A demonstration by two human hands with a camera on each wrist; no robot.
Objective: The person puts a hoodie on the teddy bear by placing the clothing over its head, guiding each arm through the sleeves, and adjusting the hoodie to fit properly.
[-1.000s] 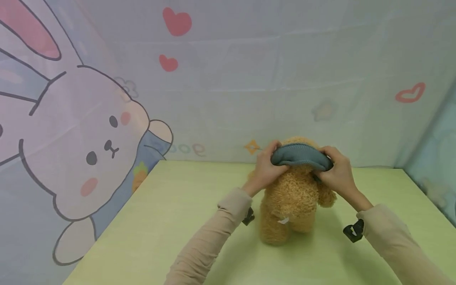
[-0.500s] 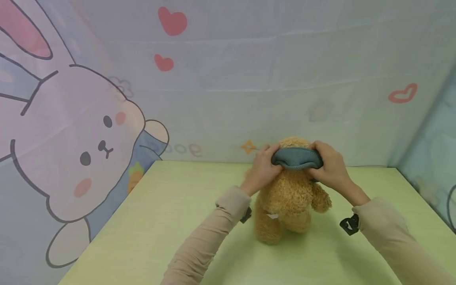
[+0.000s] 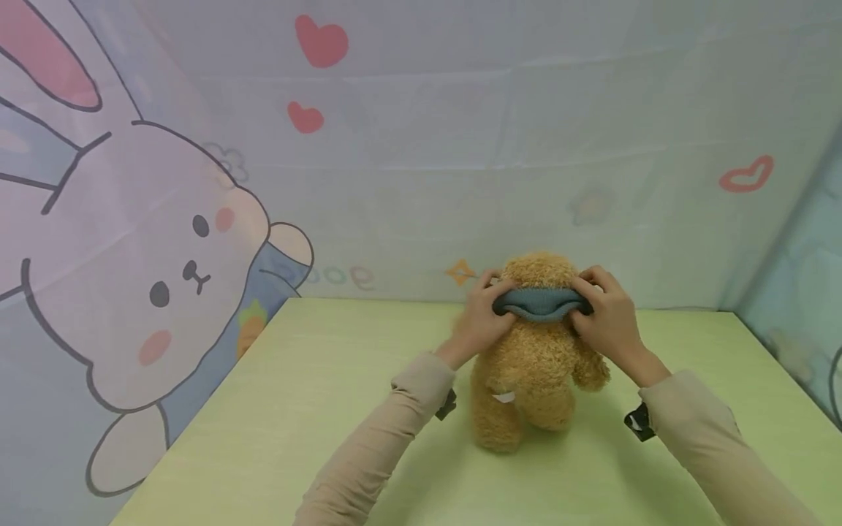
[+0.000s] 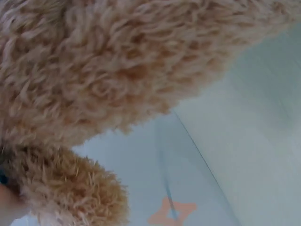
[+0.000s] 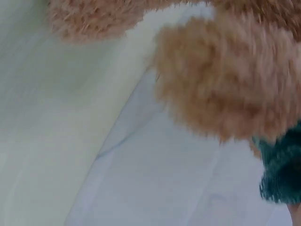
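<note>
Cloth, blue-grey and folded, lies across the plush toy just below its head, the left hand pinching one end and the right hand pinching the other. Golden-brown and curly, the toy stands upright on the pale green table, a white tag low on its body. Beige sleeves cover both forearms. Behind the table hangs a backdrop printed with a rabbit and red hearts

You see curly brown fur filling the upper left, a rounded furry part beneath it and, at the lower-left edge, probably your left hand. An orange star marks the pale backdrop.
</note>
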